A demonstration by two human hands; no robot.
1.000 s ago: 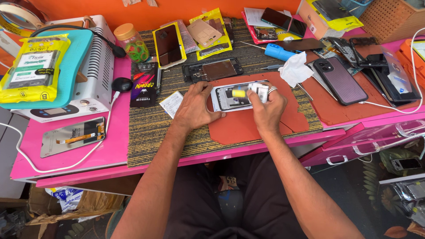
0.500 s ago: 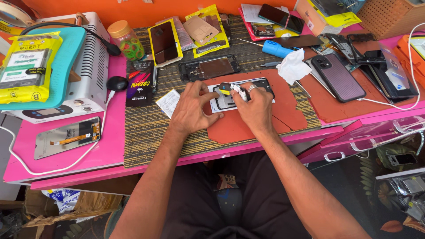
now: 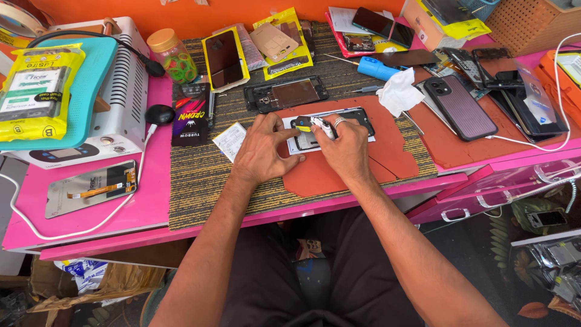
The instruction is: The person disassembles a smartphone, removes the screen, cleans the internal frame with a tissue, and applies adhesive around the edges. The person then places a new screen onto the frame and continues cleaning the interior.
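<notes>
Head view: we see an opened phone on the red mat.
Left hand: fingers spread, pressing its left end.
Right hand: curled (pinching a small white part).

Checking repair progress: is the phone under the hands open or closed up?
Open: the phone lies flat on the red mat, back off, frame and insides showing.

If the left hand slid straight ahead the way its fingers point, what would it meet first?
The left hand points up and right across the opened phone. Past that, probably the bare phone frame lying on the woven mat, though depth is unclear.
</notes>
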